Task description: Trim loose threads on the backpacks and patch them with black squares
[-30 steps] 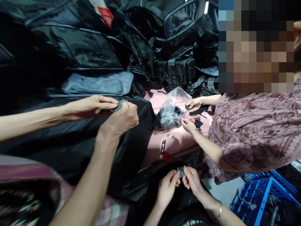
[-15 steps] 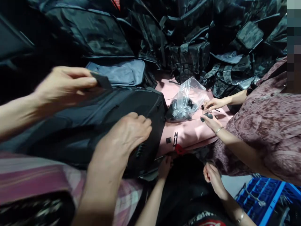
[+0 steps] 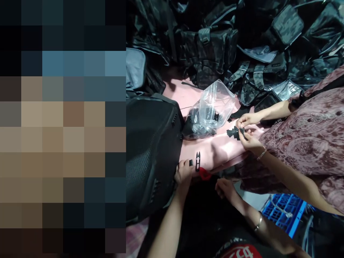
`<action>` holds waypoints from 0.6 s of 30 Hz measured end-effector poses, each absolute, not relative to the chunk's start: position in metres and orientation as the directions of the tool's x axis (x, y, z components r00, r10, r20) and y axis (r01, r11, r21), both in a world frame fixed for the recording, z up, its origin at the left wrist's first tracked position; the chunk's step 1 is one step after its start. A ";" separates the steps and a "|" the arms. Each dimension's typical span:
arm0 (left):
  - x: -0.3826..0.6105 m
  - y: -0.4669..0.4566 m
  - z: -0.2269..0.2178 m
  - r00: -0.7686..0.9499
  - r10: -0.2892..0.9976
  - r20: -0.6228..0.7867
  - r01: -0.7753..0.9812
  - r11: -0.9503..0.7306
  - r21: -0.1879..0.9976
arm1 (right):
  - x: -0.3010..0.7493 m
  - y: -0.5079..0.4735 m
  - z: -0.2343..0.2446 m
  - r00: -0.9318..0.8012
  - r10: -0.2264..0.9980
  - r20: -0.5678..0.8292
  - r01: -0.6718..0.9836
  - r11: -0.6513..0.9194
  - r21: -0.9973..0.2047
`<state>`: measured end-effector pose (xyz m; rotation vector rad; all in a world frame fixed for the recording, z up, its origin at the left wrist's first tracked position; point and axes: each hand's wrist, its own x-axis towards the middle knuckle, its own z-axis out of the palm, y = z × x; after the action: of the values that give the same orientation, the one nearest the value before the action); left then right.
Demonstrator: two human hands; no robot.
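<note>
At the edge of the pink cloth, my left hand reaches to a small black square piece, its fingertips closed on that piece. The side of a large black backpack lies close against this hand. My right hand hovers over my dark clothing, fingers loosely curled, with nothing visible in them. Between the two hands, small black thread snips lie on the cloth, their points away from me. A red loop sits just below the snips.
A clear plastic bag of dark pieces stands on the cloth. At right, a co-worker's hands hold small dark strips. Camouflage backpacks are piled behind. A blue crate is at lower right. Blurred blocks cover the left side.
My left hand has moved up to the black square piece. My right hand has shifted left. The view has turned right, and the other person's hands at left are now masked.
</note>
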<state>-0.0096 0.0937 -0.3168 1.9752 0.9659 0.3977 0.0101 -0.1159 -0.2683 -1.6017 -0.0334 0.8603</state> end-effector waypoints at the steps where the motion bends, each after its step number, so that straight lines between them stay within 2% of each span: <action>1: -0.009 0.096 -0.317 0.639 0.763 -0.097 0.471 -0.288 0.834 | 0.010 -0.117 -0.270 0.704 0.487 -0.518 -0.461 -0.241 -0.854; 6: -0.005 0.097 -0.306 0.598 0.786 -0.158 0.373 -0.099 0.923 | 0.014 -0.123 -0.275 0.681 0.470 -0.561 -0.533 -0.208 -0.820; 11: 0.007 0.082 -0.282 0.632 0.745 -0.212 0.207 0.101 0.973 | 0.030 -0.105 -0.265 0.690 0.495 -0.527 -0.521 -0.166 -0.837; 14: 0.014 0.068 -0.271 0.654 0.725 -0.217 0.169 0.140 0.976 | 0.041 -0.089 -0.253 0.700 0.529 -0.479 -0.483 -0.142 -0.864; 18: 0.024 0.056 -0.266 0.663 0.728 -0.173 0.170 0.078 0.982 | 0.049 -0.086 -0.244 0.724 0.532 -0.439 -0.451 -0.115 -0.885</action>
<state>0.0239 0.0560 -0.2655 1.4648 0.7938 0.4916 0.0490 -0.0857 -0.2439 -1.4654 -0.0704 0.8356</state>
